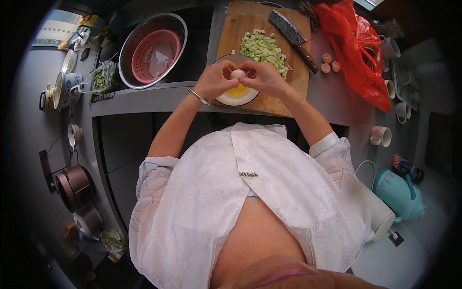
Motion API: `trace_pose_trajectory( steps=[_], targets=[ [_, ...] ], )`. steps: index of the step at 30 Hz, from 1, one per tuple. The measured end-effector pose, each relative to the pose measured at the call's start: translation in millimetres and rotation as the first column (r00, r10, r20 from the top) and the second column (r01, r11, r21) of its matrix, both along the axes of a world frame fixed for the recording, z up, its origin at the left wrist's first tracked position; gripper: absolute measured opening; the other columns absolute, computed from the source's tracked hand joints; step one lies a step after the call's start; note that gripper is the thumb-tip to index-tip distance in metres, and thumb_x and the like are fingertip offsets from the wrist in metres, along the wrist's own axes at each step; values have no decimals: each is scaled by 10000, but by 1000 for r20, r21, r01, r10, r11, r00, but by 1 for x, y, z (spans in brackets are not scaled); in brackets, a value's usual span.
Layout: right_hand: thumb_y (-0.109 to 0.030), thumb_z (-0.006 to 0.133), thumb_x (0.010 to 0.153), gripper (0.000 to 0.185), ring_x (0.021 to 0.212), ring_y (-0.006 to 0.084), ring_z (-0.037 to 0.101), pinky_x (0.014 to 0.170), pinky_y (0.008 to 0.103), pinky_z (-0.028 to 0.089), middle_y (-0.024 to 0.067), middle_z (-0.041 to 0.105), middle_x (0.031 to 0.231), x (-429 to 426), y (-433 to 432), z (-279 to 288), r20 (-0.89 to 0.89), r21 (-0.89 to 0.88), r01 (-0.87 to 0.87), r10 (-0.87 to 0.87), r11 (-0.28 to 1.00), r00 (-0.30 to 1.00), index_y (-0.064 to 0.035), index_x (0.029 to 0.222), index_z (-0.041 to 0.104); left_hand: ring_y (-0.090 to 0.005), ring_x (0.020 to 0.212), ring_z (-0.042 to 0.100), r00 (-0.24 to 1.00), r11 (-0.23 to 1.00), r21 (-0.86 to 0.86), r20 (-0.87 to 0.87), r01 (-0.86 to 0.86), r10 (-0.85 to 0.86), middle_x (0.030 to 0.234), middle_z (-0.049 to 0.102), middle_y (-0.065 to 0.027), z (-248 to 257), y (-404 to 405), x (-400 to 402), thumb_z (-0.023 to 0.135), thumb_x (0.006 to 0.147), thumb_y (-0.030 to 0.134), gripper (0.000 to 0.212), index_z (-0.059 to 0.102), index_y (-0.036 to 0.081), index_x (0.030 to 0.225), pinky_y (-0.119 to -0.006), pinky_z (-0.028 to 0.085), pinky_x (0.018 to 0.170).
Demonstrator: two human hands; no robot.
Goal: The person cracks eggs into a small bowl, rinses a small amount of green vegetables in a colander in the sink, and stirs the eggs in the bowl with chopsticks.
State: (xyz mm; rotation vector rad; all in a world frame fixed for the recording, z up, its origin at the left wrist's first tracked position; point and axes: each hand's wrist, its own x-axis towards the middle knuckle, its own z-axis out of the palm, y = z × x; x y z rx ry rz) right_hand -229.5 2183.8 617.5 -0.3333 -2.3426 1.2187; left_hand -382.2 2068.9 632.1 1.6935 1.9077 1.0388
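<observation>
Both my left hand [216, 80] and my right hand [265, 76] hold one pale egg [238, 74] between their fingertips, above a white bowl with a dark rim [238, 101]. Yellow egg yolk lies in the bowl. The bowl stands partly on a wooden cutting board [231, 25]. Behind it is a heap of diced pale green vegetable [262, 47]. A cleaver with a wooden handle [288, 29] lies on the board's right part, its handle reaching past the edge. Several eggshell pieces [326, 68] sit on the counter beside that handle. Whether the held egg is cracked, I cannot tell.
A steel basin [122, 54] with a pink colander [139, 65] stands at the left over the sink. On the right lies a red plastic bag [350, 50], with mugs [380, 136] beyond it. Further left are a patterned pot [68, 90] and a bag of greens [101, 79].
</observation>
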Motion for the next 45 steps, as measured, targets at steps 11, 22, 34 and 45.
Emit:
trace_pose_trajectory(
  steps=[11,22,34,45],
  targets=[
    [-22,631,702,337,870,245,598,786,324,476,109,606,952,6,-2,1,-133,384,43,9,922,991,-35,1035,578,-232,976,586,883,974,203,-469,103,4,951,637,-85,8,-13,5,665,705,89,345,579,57,1038,-351,386,933],
    [-1,633,677,442,1031,217,532,897,341,393,56,557,1115,17,9,-4,-29,864,-22,93,503,995,-95,1101,551,-203,1122,512,543,924,218,-840,314,14,1026,626,-39,2,-24,-7,660,707,3,333,583,117,1011,-417,245,1058],
    [20,600,681,405,992,257,545,882,358,408,77,577,1081,21,4,11,-39,781,-41,114,624,993,-88,1070,571,-192,1135,512,598,891,298,-800,341,38,1053,630,-6,37,-34,-2,680,682,38,335,600,120,997,-409,272,1047],
    [-30,644,715,366,1007,264,557,872,349,440,68,599,1064,27,-6,16,-164,619,80,28,781,986,-114,1067,593,-202,1096,551,652,846,383,-756,372,55,1056,643,-18,60,-39,4,712,672,35,383,604,130,1027,-409,309,1026]
  ],
)
